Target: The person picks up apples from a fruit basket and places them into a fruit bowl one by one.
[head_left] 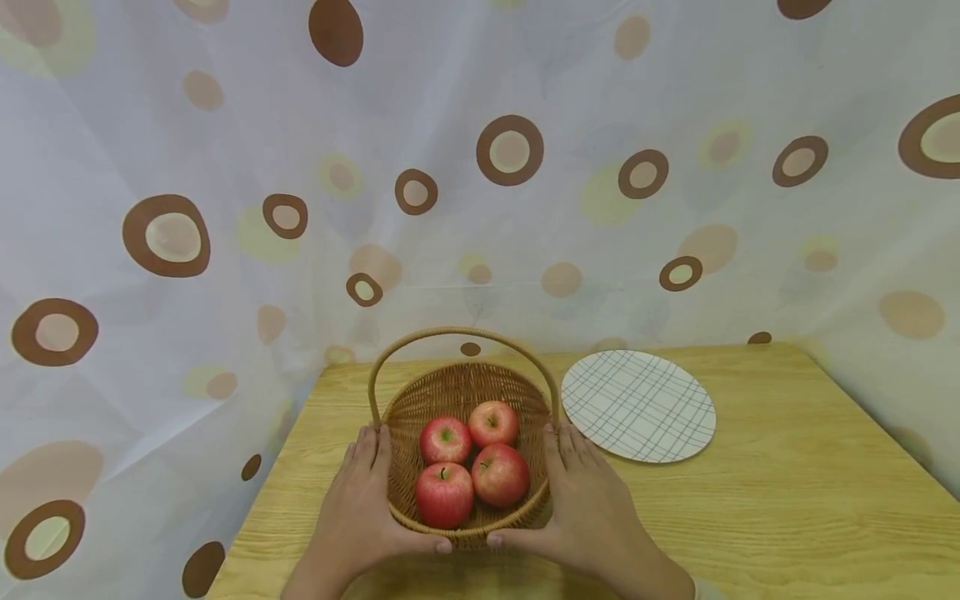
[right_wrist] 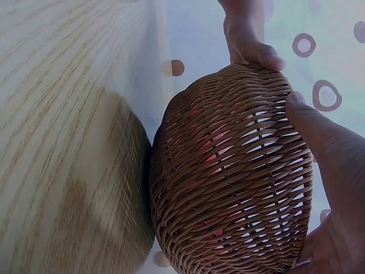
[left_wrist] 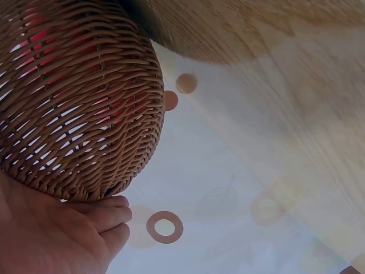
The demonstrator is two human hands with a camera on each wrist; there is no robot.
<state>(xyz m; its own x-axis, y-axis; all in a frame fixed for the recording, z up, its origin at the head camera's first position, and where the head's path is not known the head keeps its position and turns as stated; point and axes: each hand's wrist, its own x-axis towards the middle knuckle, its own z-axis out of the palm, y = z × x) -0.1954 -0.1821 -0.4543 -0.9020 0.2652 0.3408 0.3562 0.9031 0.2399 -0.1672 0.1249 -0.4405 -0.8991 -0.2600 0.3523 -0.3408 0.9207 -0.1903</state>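
Observation:
A brown wicker basket (head_left: 468, 383) with a tall arched handle (head_left: 461, 331) stands on the wooden table. Several red apples (head_left: 500, 475) lie inside it. My left hand (head_left: 363, 500) rests along its left side, fingers pointing away and thumb at the front rim. Mirroring it, my right hand (head_left: 588, 500) lies against the right side, its thumb also along the front. In the left wrist view the left fingers (left_wrist: 111, 220) stretch beside the weave (left_wrist: 85, 103). The right thumb (right_wrist: 311, 120) touches the rim in the right wrist view.
Behind the basket to the right lies a round white plate (head_left: 637, 406) with a blue line grid. The wooden table (head_left: 795, 483) extends right of it. A spotted cloth (head_left: 450, 250) hangs along the back and both sides.

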